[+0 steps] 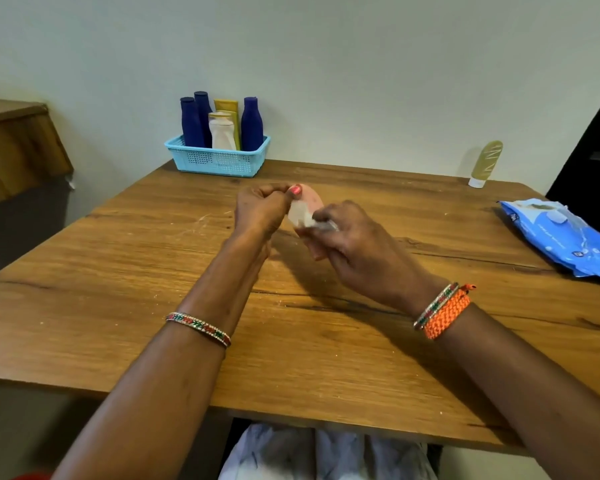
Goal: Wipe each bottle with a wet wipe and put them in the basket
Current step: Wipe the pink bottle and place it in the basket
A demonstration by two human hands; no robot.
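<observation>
My left hand (264,209) grips a small pink bottle (313,199) above the middle of the table; most of the bottle is hidden behind my fingers. My right hand (354,244) presses a white wet wipe (300,216) against the bottle's side. At the table's far edge stands a light blue basket (219,161) holding three dark blue bottles (252,124), a yellow bottle (227,107) and a white bottle (223,133). An olive-gold tube (485,162) with a white cap stands upright at the far right, by the wall.
A blue pack of wet wipes (565,237) lies at the table's right edge. The wooden table (118,289) meets a pale wall behind. A wooden cabinet (14,147) stands off to the left. A dark doorway (596,150) is at the right.
</observation>
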